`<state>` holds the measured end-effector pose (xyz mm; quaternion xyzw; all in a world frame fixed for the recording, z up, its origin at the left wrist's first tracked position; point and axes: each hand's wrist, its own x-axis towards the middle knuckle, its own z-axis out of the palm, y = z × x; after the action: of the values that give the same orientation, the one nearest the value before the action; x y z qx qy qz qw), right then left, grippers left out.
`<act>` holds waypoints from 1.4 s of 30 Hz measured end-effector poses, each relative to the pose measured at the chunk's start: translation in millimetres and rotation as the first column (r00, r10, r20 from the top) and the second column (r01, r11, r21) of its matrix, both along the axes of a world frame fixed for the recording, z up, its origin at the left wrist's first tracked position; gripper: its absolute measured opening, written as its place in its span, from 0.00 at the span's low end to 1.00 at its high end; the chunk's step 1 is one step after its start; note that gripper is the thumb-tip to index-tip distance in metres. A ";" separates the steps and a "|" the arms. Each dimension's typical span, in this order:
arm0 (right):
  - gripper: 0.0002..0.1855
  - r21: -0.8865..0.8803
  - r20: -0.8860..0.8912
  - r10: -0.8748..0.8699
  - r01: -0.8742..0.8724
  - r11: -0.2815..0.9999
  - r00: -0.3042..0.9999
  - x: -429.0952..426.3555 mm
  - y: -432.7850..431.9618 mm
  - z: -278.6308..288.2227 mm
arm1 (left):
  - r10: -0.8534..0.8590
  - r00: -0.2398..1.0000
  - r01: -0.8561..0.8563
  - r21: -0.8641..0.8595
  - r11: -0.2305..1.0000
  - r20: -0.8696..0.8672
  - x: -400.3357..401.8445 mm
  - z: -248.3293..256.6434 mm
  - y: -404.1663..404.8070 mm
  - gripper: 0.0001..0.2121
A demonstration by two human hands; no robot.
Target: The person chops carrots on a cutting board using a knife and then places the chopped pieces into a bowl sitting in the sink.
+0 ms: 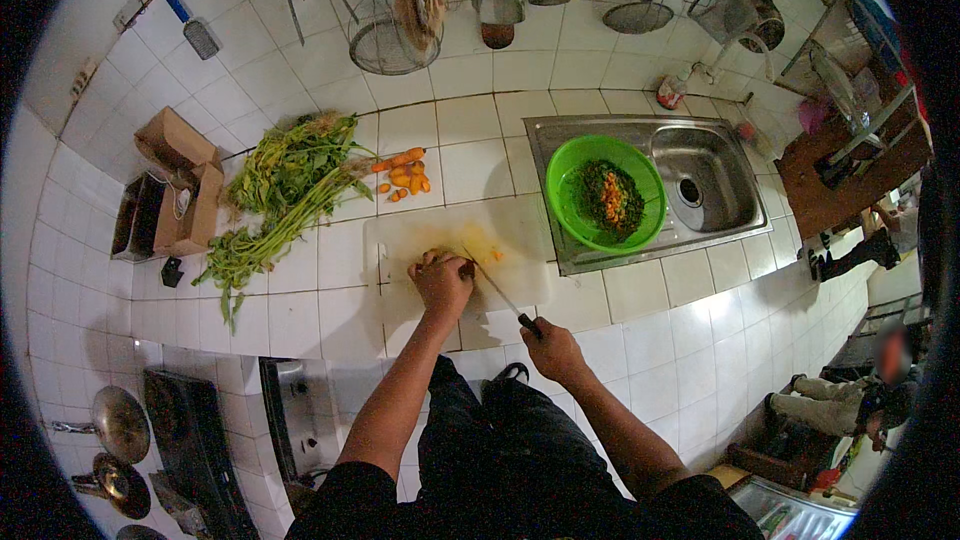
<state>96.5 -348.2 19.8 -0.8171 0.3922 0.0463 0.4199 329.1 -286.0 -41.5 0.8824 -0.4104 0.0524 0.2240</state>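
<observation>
My right hand point(556, 351) grips the black handle of a kitchen knife point(501, 294). Its blade slants up and left across a translucent white cutting board point(525, 240), with the tip beside the fingers of my left hand point(441, 283). Those fingers are curled down onto the board, and whatever lies beneath them is hidden. Small orange bits, apparently carrot point(495, 256), and a yellowish stain lie beyond the blade. Behind the board, whole and cut carrots point(405, 174) rest on the tiles. A green plastic colander or basin point(559, 202) holds chopped greens topped with orange pieces.
Leafy green stalks point(292, 199) spread over the counter at left, near an open cardboard box point(196, 214). At right is a steel sink point(694, 195) whose drainboard bears the green vessel. Ladles and strainers point(394, 49) hang above. Other people point(847, 405) are at far right.
</observation>
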 end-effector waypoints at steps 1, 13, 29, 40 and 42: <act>0.20 0.000 -0.002 0.001 -0.001 1.000 1.000 -0.4 2.1 4.1 | 0.003 1.000 -0.003 0.005 1.000 -0.010 -0.2 0.3 -0.3 0.06; 0.20 0.038 -0.016 -0.047 0.047 0.998 0.999 -1.1 2.9 -5.4 | 0.040 0.998 -0.038 0.040 0.999 -0.053 -2.4 6.6 0.1 0.06; 0.19 -0.172 -0.111 -0.009 -0.010 0.985 0.994 6.0 -0.5 -9.4 | -0.140 0.987 0.136 0.046 0.990 0.081 -17.6 4.4 13.4 0.12; 0.19 -0.082 -0.125 -0.012 0.002 0.997 0.992 -4.4 13.2 6.4 | -0.181 0.983 0.178 0.107 0.978 0.015 -28.0 7.1 43.2 0.15; 0.18 -0.158 -0.102 -0.032 0.015 0.987 0.994 1.1 11.9 4.0 | -0.172 0.985 0.172 0.082 0.982 -0.005 -26.3 6.5 43.3 0.15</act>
<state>97.7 -336.4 23.7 -0.8394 0.4255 0.0529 0.3340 302.8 -242.7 -35.0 0.8520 -0.4872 0.0171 0.1908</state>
